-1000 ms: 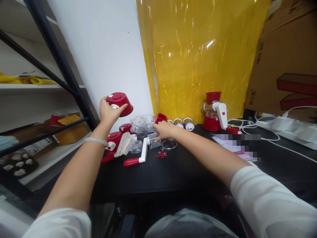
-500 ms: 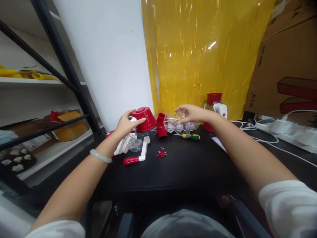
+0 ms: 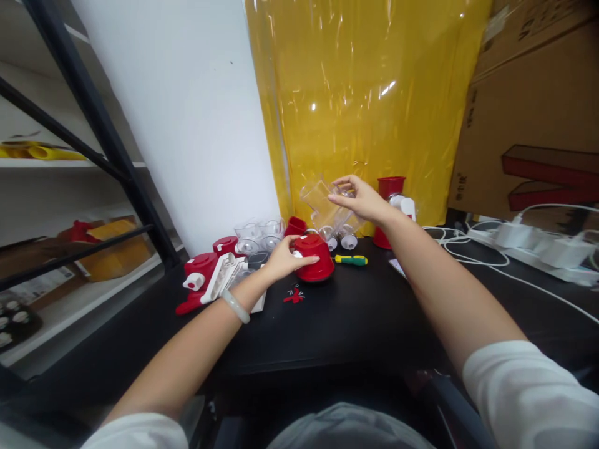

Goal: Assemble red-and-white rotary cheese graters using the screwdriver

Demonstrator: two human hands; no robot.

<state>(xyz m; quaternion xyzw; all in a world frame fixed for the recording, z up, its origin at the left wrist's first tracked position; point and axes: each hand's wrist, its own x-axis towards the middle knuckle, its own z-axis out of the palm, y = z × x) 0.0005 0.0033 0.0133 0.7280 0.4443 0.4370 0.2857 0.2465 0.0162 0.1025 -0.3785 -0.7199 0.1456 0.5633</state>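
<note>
My left hand [image 3: 286, 259] is closed around a red plastic base [image 3: 316, 259], cup-shaped with its wider rim down, just over the black table. In my right hand [image 3: 356, 196] is a clear plastic housing [image 3: 322, 202], pinched between thumb and fingers and tilted above the table. Small red pieces and screws [image 3: 294, 295] lie in front of the red base. A green and yellow screwdriver [image 3: 350, 260] rests to the right of that base. White and clear cylinders [image 3: 349, 242] sit behind the screwdriver.
Red and white parts [image 3: 201, 274] and clear cups [image 3: 257, 234] crowd the left of the table [image 3: 337, 330]. An assembled red and white device [image 3: 392, 187] stands at the back right. White cables and a power strip [image 3: 543, 249] lie at the right, before a cardboard box [image 3: 528, 118].
My left hand has brought the red base rightward and nearer to me. My right hand has raised the clear housing off the table. The head view has shifted slightly to the right.
</note>
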